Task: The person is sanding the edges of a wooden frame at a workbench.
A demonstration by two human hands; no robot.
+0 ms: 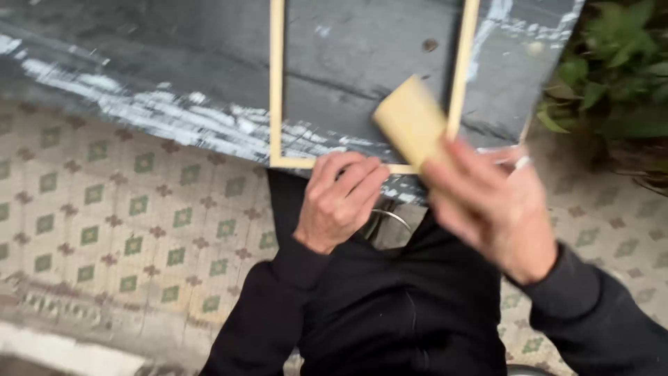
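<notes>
A pale wooden frame [277,83] lies on a dark, paint-streaked tabletop [174,56]. My left hand [339,200] grips the frame's near rail at the table's edge, fingers curled over it. My right hand [495,209] holds a tan rectangular block [410,122], probably a sanding block, raised just above the frame's near right corner. The right hand and block are blurred by motion. There is a ring on one finger of the right hand.
Green leafy plants [616,69] stand at the right beyond the table's corner. The floor [104,216] has cream tiles with green and brown motifs. My dark sleeves and torso fill the lower middle. A metal ring [390,217] shows below the table edge.
</notes>
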